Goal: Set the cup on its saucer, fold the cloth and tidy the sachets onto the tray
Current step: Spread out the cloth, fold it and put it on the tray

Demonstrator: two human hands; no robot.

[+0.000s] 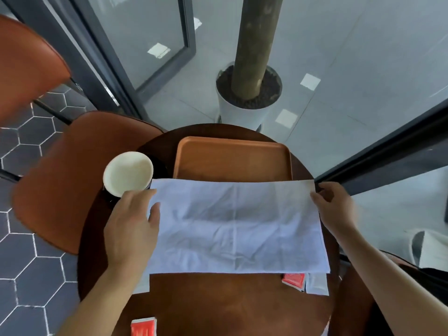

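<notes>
Head view: one white cloth (pixel 237 226), folded into a wide rectangle, lies across the middle of one round wooden table (pixel 218 309). Its far edge overlaps the near rim of one wooden tray (pixel 232 158) at 12 o'clock. At 10 o'clock one cup (pixel 128 173) with a pale inside sits on a dark saucer (pixel 161 167), which it mostly hides.

The left hand (pixel 132 229) pinches the cloth's left edge. The right hand (pixel 335 204) pinches its far right corner.

Two red sachets show. One (pixel 293 280) peeks from under the cloth at 5 o'clock beside a white sachet (pixel 317 283). The other (pixel 143 327) at 7 o'clock is cut off by the frame. Two brown chairs (pixel 60 180) stand at 9 o'clock.
</notes>
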